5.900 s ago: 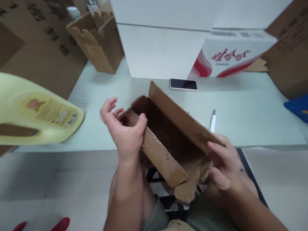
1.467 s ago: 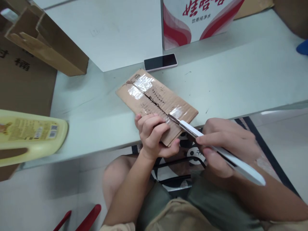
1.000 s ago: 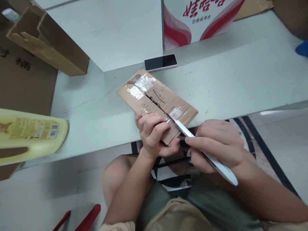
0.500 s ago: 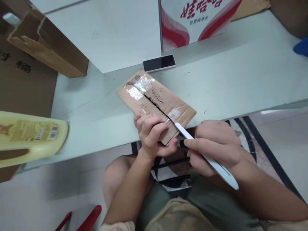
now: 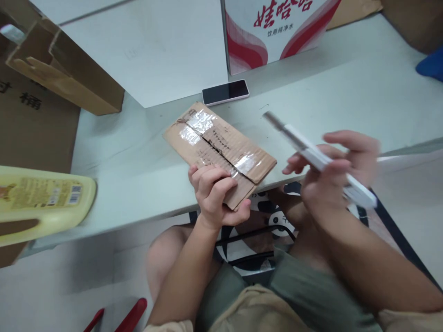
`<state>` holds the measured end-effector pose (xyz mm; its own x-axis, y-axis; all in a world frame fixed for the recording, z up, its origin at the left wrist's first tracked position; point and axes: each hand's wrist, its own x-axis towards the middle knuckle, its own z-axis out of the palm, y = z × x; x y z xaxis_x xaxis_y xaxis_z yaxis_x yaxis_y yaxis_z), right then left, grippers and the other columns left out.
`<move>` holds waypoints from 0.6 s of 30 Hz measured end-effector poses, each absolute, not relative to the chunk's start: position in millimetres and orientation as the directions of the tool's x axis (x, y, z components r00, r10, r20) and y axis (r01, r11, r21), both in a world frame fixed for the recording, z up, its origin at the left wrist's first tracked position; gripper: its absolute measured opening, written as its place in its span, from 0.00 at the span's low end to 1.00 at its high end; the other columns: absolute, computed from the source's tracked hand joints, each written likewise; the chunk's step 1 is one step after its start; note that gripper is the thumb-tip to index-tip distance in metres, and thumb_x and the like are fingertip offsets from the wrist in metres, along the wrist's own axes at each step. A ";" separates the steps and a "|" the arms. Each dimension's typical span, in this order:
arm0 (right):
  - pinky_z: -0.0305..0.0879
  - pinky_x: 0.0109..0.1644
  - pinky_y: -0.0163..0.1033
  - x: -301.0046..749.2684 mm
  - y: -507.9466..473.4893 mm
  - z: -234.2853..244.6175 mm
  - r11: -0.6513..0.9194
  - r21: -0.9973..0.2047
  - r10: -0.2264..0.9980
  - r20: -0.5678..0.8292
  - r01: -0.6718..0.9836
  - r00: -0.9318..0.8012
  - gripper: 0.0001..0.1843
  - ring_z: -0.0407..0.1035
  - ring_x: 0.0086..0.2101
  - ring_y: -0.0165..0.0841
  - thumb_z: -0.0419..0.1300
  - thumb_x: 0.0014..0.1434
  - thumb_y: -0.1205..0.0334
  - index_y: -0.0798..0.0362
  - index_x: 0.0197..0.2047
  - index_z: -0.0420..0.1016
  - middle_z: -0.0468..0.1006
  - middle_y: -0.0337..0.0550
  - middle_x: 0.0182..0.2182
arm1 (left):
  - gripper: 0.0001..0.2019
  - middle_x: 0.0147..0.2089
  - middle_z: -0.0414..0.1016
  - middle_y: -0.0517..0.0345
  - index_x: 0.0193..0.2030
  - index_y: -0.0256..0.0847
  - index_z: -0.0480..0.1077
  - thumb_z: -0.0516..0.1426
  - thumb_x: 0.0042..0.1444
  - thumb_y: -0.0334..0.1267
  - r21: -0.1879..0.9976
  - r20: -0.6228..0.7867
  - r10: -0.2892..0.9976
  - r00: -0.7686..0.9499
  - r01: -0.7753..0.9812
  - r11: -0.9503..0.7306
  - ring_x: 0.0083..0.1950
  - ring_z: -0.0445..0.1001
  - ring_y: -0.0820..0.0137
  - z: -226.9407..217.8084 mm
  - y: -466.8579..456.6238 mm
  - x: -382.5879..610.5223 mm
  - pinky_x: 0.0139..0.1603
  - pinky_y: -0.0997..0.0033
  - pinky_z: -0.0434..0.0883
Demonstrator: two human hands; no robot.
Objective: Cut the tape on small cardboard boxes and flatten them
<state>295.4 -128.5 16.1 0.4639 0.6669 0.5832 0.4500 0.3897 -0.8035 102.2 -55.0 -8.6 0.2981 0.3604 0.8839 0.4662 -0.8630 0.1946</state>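
My left hand (image 5: 216, 196) is closed around the near edge of a flat cardboard box (image 5: 252, 159), thumb below and fingers on top. Clear tape shines on the box, and a dark slit runs lengthwise along its upper face. The box's far end rests over the table while the near end juts past the table edge. My right hand (image 5: 334, 175), smeared by motion, holds a white utility knife (image 5: 320, 159) to the right of the box. Its metal blade is extended, points up and left, and is apart from the cardboard.
A phone (image 5: 225, 92) lies on the pale table (image 5: 138, 170) behind the box. White panels and a red-and-white carton (image 5: 280, 32) stand at the back. On the left are a yellow jug (image 5: 48, 203) and an open brown carton (image 5: 86, 78). A blue object (image 5: 431, 68) sits far right.
My right hand has lifted the utility knife out of the slit and swung it up and right, its blade now in view. My left hand keeps its grip on the box.
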 end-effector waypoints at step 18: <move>0.54 0.68 0.71 309.8 -66.9 -46.7 -0.254 -0.650 0.853 0.199 0.716 0.483 0.23 0.61 0.67 0.59 0.61 0.57 0.55 0.46 0.57 0.74 0.69 0.58 0.64 | 0.22 0.51 0.76 0.49 0.55 0.50 0.68 0.53 0.60 0.59 0.302 0.851 0.438 0.290 0.412 -0.860 0.57 0.76 0.55 -20.0 -28.0 71.0 0.65 0.43 0.69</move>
